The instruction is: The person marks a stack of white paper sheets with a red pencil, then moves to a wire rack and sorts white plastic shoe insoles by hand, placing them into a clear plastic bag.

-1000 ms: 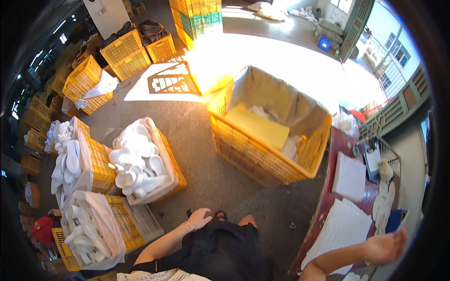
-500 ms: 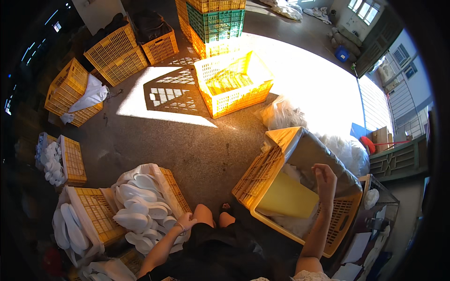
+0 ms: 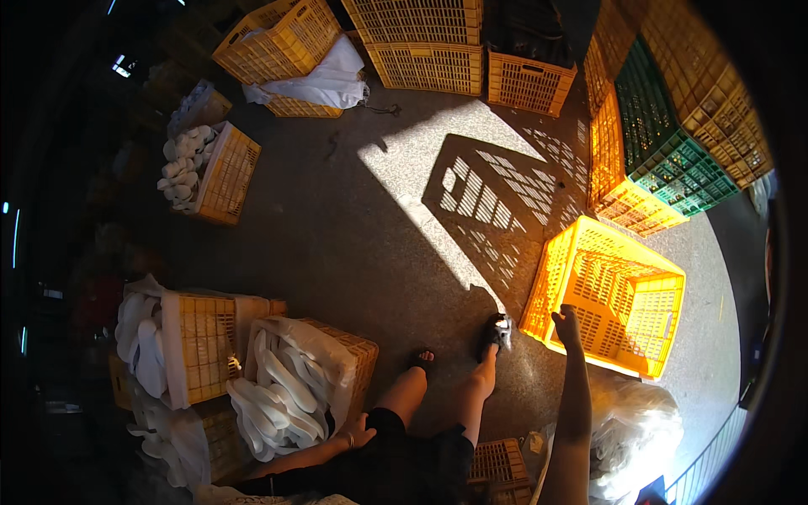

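Note:
My right hand (image 3: 567, 326), fingers curled with nothing visible in them, is held out in front of the near left side of an orange-yellow plastic crate (image 3: 644, 337). I cannot tell whether it touches the crate, which stands in sunlight. Low by my thigh is my left hand (image 3: 360, 432), fingers loosely out, holding nothing that I can see. Beside it a lined crate (image 3: 358, 358) lies tipped, full of white sole-shaped pieces (image 3: 282, 404).
More white pieces fill another crate (image 3: 202, 349) at left and one (image 3: 231, 172) farther off. Stacked yellow and green crates (image 3: 686, 172) rise at the right. Clear plastic bags (image 3: 635, 433) lie by my right arm. A white cloth (image 3: 324, 76) drapes a far crate.
My view has swung to the right-hand crates' left, and the yellow lined crate has left it. One foot has stepped forward. My right hand is now by the sunlit crate.

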Motion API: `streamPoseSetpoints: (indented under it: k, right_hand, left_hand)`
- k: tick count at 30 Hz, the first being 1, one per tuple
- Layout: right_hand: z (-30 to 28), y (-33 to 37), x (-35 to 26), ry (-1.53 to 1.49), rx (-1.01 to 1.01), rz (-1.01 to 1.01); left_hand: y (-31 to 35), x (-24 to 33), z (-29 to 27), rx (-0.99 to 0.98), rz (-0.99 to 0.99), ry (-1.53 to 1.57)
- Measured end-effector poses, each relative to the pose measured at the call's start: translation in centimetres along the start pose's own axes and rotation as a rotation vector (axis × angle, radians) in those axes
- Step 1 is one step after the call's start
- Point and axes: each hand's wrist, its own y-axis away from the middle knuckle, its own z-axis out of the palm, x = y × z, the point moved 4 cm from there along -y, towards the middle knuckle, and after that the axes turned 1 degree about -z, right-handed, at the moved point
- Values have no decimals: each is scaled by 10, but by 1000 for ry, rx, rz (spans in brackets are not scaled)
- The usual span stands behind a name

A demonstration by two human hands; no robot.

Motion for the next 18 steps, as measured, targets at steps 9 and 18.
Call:
streamPoseSetpoints:
  k: [9,18]
  right_hand:
    - [109,-234,231,-673,-91,559]
    - [-158,-225,-116,-532,69,174]
  left_hand:
    - [-37,102,61,122,-295,323]
    - [-29,367,-49,97,191,1061]
